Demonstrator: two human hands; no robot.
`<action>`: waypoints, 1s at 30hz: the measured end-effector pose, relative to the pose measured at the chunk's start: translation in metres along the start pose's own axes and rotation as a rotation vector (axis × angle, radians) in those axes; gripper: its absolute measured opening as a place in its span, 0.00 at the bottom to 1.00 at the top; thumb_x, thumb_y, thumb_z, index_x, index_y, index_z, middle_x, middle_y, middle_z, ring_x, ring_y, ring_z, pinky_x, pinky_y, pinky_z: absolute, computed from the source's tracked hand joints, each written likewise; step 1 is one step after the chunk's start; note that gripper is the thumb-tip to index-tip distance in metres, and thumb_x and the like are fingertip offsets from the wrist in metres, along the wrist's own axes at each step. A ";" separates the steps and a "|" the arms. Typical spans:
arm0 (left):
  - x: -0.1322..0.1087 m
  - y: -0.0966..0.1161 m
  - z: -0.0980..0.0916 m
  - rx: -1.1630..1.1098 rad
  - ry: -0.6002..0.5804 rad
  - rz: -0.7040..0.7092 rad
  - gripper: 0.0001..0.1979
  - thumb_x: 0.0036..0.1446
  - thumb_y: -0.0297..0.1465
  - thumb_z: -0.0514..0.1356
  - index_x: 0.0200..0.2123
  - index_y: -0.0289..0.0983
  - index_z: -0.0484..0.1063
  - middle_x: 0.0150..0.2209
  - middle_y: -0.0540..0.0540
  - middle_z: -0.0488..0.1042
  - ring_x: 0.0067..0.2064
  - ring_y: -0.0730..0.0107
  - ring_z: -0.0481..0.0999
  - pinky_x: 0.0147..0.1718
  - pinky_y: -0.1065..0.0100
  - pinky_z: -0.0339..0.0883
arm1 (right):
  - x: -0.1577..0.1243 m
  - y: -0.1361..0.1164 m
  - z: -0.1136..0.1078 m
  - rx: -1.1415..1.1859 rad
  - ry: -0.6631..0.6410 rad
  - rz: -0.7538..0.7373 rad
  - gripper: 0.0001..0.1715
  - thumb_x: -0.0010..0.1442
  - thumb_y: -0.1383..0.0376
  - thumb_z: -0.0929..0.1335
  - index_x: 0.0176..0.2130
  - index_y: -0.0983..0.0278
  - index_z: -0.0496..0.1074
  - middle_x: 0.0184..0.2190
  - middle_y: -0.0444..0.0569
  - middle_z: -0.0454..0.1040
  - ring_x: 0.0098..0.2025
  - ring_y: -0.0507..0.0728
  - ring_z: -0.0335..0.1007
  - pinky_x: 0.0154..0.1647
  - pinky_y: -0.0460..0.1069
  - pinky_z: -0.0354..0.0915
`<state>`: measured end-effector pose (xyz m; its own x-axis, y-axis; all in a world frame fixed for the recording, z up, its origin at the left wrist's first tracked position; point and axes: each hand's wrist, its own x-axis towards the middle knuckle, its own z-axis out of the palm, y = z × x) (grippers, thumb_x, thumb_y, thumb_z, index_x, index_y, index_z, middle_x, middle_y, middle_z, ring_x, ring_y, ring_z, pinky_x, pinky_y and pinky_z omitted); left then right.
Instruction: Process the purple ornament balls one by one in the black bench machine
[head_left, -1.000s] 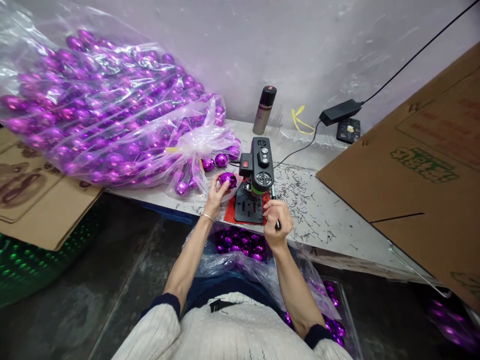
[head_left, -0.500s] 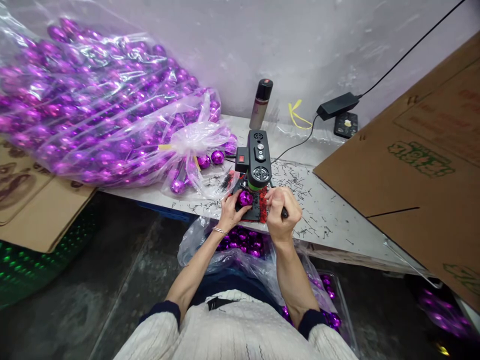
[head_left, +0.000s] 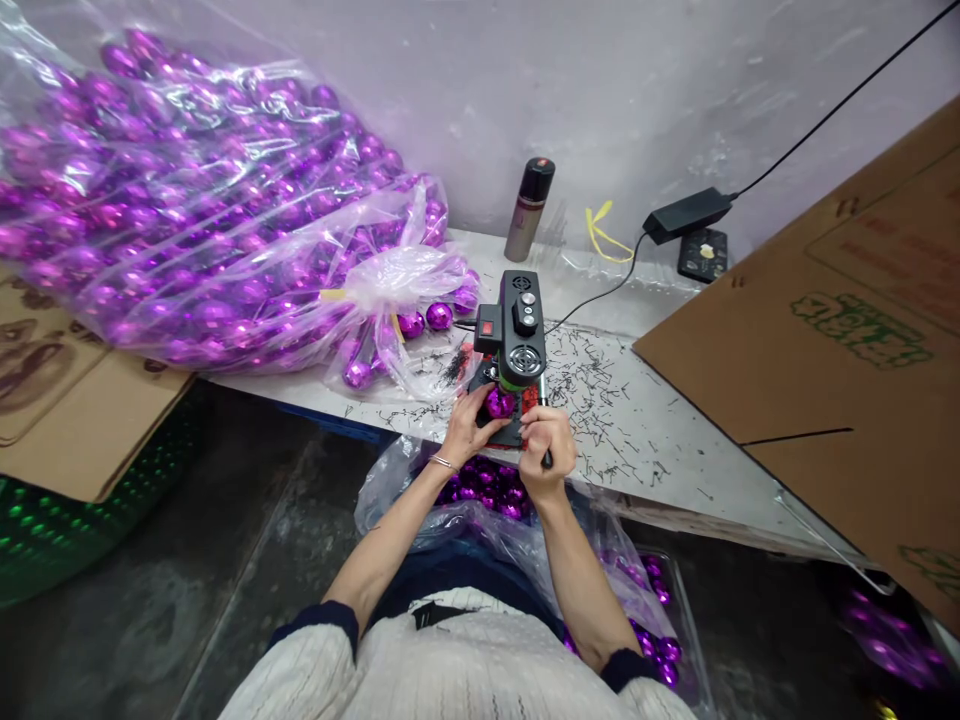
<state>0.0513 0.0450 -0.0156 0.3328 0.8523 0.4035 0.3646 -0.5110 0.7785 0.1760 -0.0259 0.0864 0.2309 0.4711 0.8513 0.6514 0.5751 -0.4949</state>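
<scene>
At far left, shiny green balls [head_left: 75, 545] lie low, partly beneath a flat piece of printed cardboard [head_left: 112, 420]. Above it, a bulging clear plastic bag [head_left: 405, 280] is packed with purple mirror-ball ornaments [head_left: 187, 230]; its neck is gathered beside a yellow strip [head_left: 332, 295], and a few loose purple balls [head_left: 439, 316] rest just beside it on the white worktop [head_left: 600, 310].

Next, the left hand [head_left: 471, 422] grasps one purple mirror-ball ornament [head_left: 500, 402] between thumb and fingers, beneath the head of a small black bench press [head_left: 523, 330]; whether ball and head touch cannot be told. Below the table edge, clear plastic sheeting [head_left: 480, 517] surrounds more purple balls [head_left: 487, 485]. An upright spray can [head_left: 529, 210] with a black cap stands behind the press.

The right hand [head_left: 549, 445] is clenched around the black-gripped lever [head_left: 547, 460] at the press's right side. Short black slivers [head_left: 592, 380] litter the surface there. Further right come a yellow tie [head_left: 604, 235], a clear bin [head_left: 697, 620] on the floor holding purple balls [head_left: 664, 645], a black power adapter [head_left: 688, 215] and a large cardboard box [head_left: 825, 400], its contents hidden.
</scene>
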 end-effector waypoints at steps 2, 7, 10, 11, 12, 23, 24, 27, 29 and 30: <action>0.000 0.000 0.000 -0.001 0.004 0.005 0.31 0.61 0.47 0.65 0.63 0.39 0.67 0.59 0.35 0.75 0.61 0.50 0.75 0.62 0.48 0.65 | -0.008 0.007 0.003 0.004 0.005 -0.029 0.14 0.69 0.68 0.60 0.32 0.60 0.66 0.28 0.45 0.72 0.32 0.54 0.72 0.32 0.50 0.67; -0.001 0.001 0.001 0.017 0.005 -0.013 0.31 0.61 0.46 0.65 0.63 0.38 0.68 0.59 0.35 0.76 0.61 0.50 0.75 0.63 0.48 0.64 | -0.014 0.015 0.006 0.032 0.019 -0.047 0.14 0.71 0.65 0.59 0.32 0.60 0.65 0.30 0.46 0.72 0.31 0.53 0.70 0.34 0.52 0.66; -0.002 0.001 0.002 0.021 0.006 -0.027 0.31 0.61 0.45 0.66 0.62 0.39 0.68 0.59 0.35 0.76 0.61 0.50 0.75 0.64 0.47 0.63 | -0.018 0.019 0.007 0.046 0.032 -0.049 0.15 0.71 0.64 0.59 0.32 0.60 0.64 0.30 0.46 0.72 0.31 0.54 0.70 0.35 0.53 0.66; -0.002 0.001 0.002 0.021 0.009 -0.029 0.31 0.61 0.45 0.66 0.62 0.39 0.68 0.58 0.35 0.76 0.61 0.50 0.75 0.64 0.47 0.63 | -0.019 0.020 0.007 0.043 0.036 -0.053 0.15 0.71 0.63 0.59 0.31 0.60 0.64 0.30 0.46 0.72 0.31 0.54 0.70 0.36 0.53 0.66; -0.002 0.001 0.002 0.019 0.013 -0.030 0.31 0.60 0.45 0.66 0.62 0.39 0.68 0.58 0.35 0.76 0.61 0.50 0.75 0.64 0.47 0.63 | -0.021 0.021 0.007 0.036 0.038 -0.056 0.15 0.71 0.63 0.59 0.31 0.60 0.64 0.30 0.46 0.72 0.31 0.54 0.70 0.37 0.54 0.66; 0.000 0.001 0.001 0.002 0.021 -0.013 0.29 0.60 0.44 0.67 0.61 0.39 0.69 0.58 0.35 0.76 0.60 0.50 0.76 0.63 0.46 0.65 | -0.028 0.028 0.010 0.034 0.049 -0.033 0.17 0.72 0.62 0.58 0.30 0.59 0.64 0.30 0.44 0.71 0.30 0.53 0.71 0.38 0.54 0.69; 0.000 0.002 0.002 0.003 0.022 -0.007 0.29 0.61 0.43 0.66 0.61 0.38 0.69 0.58 0.35 0.76 0.60 0.50 0.76 0.63 0.46 0.65 | -0.029 0.028 0.010 0.043 0.054 -0.027 0.17 0.72 0.62 0.58 0.30 0.59 0.64 0.30 0.44 0.71 0.31 0.53 0.72 0.38 0.54 0.69; -0.001 0.001 0.003 0.008 0.029 0.001 0.29 0.61 0.43 0.66 0.62 0.38 0.69 0.58 0.34 0.76 0.60 0.49 0.76 0.63 0.46 0.65 | -0.033 0.032 0.011 0.042 0.046 -0.048 0.17 0.71 0.63 0.58 0.30 0.59 0.63 0.29 0.44 0.70 0.30 0.53 0.72 0.37 0.53 0.69; -0.001 0.000 0.005 0.009 0.035 0.001 0.29 0.61 0.43 0.67 0.62 0.38 0.68 0.58 0.34 0.76 0.59 0.49 0.76 0.62 0.45 0.65 | -0.033 0.034 0.011 0.010 0.027 -0.089 0.17 0.71 0.64 0.58 0.29 0.60 0.62 0.28 0.44 0.70 0.30 0.53 0.72 0.36 0.53 0.68; 0.000 -0.001 0.006 0.008 0.037 0.004 0.30 0.60 0.42 0.67 0.62 0.38 0.68 0.58 0.34 0.77 0.59 0.49 0.77 0.62 0.45 0.66 | -0.032 0.033 0.011 -0.003 0.027 -0.102 0.17 0.71 0.64 0.58 0.29 0.60 0.62 0.28 0.43 0.70 0.29 0.53 0.72 0.37 0.53 0.68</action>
<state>0.0558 0.0449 -0.0192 0.3016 0.8539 0.4241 0.3707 -0.5148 0.7730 0.1823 -0.0148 0.0413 0.1826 0.3920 0.9017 0.6749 0.6169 -0.4049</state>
